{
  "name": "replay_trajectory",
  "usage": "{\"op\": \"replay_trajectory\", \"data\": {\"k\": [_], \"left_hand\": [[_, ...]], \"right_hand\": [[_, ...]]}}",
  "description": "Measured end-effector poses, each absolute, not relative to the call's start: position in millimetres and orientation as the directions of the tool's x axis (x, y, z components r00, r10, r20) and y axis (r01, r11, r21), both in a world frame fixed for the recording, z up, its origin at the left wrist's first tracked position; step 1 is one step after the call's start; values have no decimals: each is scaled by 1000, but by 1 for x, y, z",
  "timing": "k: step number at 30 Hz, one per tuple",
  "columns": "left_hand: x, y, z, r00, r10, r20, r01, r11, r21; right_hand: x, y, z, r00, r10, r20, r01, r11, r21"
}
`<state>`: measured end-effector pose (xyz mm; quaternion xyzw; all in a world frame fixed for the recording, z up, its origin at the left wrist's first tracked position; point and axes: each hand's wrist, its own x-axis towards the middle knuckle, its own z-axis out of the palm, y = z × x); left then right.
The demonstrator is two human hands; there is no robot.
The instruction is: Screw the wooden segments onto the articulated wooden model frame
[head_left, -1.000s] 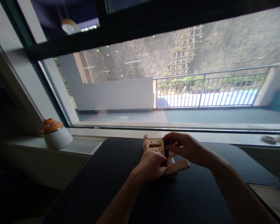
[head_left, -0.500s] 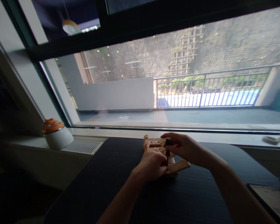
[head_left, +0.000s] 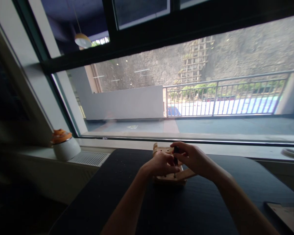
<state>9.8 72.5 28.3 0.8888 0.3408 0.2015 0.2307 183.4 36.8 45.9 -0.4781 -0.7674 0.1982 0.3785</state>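
Note:
A small assembly of light wooden pieces with holes point(head_left: 170, 178) rests on the dark table point(head_left: 127, 202) near the window. My left hand point(head_left: 159, 164) lies over its top, fingers curled and gripping the wood. My right hand point(head_left: 192, 158) is closed around a small black-handled screwdriver point(head_left: 175, 156), held upright with its tip down on the wood's front piece. The two hands touch above the assembly and hide its middle.
A white pot with an orange lid point(head_left: 63, 145) stands on the sill at left beside a vent grille point(head_left: 88, 158). A roll of tape point(head_left: 290, 152) lies on the sill at right. A paper sheet point(head_left: 287, 217) sits at the table's right corner.
The view has tilted up slightly. My left hand has risen from the front of the wooden assembly to its top, uncovering the front piece. My right hand keeps the screwdriver upright.

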Motion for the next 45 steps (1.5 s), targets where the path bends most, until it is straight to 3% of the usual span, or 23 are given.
{"op": "replay_trajectory", "data": {"k": [4,9,29,38,45], "left_hand": [[14,67,9,509,734,450,473,-675,566],[16,62,-1,451,710,541,374,-701,608],[17,61,-2,433,709,557,413,-705,576],[15,63,-5,476,699,533,412,-713,567],[15,61,-2,479,720,502,436,-691,576]], "right_hand": [[182,36,47,-231,860,454,630,488,-604],[179,33,48,-226,854,469,632,495,-597],[177,33,47,-174,874,455,639,451,-623],[177,27,51,-229,856,463,701,475,-532],[180,27,52,-211,868,450,655,467,-594]]}}
